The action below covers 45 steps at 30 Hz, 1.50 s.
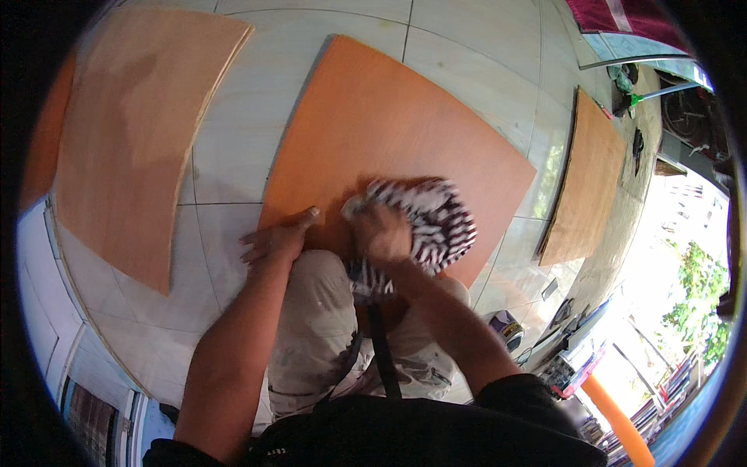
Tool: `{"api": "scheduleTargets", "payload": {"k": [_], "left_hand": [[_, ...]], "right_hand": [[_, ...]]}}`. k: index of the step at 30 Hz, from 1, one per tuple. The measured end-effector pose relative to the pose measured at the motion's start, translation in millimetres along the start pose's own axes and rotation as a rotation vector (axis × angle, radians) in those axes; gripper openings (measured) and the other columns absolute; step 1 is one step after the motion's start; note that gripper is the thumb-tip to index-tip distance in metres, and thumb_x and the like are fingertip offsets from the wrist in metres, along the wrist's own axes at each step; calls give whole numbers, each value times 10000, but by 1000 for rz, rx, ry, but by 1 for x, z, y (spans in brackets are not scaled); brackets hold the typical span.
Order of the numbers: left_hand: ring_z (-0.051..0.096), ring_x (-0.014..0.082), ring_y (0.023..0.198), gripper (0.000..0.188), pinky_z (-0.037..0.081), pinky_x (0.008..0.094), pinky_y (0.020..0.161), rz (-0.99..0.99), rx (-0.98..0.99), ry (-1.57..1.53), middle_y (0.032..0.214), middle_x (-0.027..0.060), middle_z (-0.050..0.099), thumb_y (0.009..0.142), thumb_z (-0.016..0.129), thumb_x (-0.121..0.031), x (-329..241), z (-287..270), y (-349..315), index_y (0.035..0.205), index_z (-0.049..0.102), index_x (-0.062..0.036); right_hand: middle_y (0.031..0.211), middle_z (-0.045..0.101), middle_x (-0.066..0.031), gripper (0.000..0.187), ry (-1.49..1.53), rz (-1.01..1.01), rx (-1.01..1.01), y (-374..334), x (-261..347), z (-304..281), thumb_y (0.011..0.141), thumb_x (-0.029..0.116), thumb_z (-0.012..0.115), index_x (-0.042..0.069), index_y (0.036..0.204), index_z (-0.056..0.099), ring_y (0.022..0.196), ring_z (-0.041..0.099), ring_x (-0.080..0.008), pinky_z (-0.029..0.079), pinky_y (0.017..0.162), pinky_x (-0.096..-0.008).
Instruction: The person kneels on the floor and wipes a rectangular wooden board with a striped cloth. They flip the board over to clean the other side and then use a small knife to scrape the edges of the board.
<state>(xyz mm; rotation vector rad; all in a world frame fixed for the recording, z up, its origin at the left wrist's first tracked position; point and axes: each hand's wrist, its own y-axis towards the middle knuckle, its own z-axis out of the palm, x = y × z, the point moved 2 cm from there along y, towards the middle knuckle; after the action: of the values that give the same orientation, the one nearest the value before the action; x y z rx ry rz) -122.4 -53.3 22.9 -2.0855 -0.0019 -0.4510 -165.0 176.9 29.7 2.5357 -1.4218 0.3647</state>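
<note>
An orange-brown wooden board (pixel 405 117) lies flat on the floor in front of my knees. My right hand (pixel 383 235), smeared by motion, is closed on a black-and-white striped cloth (pixel 445 222) over the near part of the board. The cloth spreads out to the right of the hand and is blurred too. At the board's near left edge rests my left hand (pixel 278 240), its fingers apart and its thumb on the surface. It holds nothing. My knees hide the board's near edge in part.
Stacked thin wooden sheets (pixel 140 132) lie on the left of the tiled floor (pixel 233 163). Another wooden panel (pixel 591 179) lies at the right. A dark round object (pixel 506 328) sits near my right knee, with assorted clutter and an orange tube (pixel 618 420) farther right.
</note>
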Motion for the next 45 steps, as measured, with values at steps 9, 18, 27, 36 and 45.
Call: {"api": "scheduleTargets", "payload": {"k": [9,18,27,36,45], "left_hand": [[-98,626,1585,1414,-52,783,1211,101,9,133,1709,429,120,713,563,-1033,10,10,24,1682,330,-31],[3,595,1608,1373,-27,754,1236,394,18,149,1749,301,228,759,574,-997,7,0,25,1702,274,-46],[-26,585,1608,1701,73,665,1291,209,-35,34,1699,418,0,592,754,-963,6,5,29,1621,-76,107],[108,519,1630,1524,-77,597,1297,98,-102,133,1725,351,234,697,627,-1012,24,15,57,1688,190,60],[111,444,1656,1238,-154,723,1214,221,-185,251,1751,199,312,854,366,-1006,18,25,84,1673,385,-78]], "right_hand": [[891,690,-201,161,-63,315,-310,99,-164,-17,972,188,668,32,930,661,820,703,-441,579,716,-554],[912,724,-230,302,-232,517,-325,122,-218,-52,1004,307,607,17,992,692,899,720,-461,574,825,-569],[865,691,-176,200,-53,347,36,9,-122,-29,1013,264,657,71,998,704,756,728,-390,601,665,-505],[942,730,-238,296,-319,717,-255,90,-303,-52,1011,308,573,29,988,669,889,724,-463,569,806,-594],[898,727,-216,283,-197,351,-152,7,-174,-74,1002,294,628,37,1099,696,898,724,-425,573,805,-560]]}}
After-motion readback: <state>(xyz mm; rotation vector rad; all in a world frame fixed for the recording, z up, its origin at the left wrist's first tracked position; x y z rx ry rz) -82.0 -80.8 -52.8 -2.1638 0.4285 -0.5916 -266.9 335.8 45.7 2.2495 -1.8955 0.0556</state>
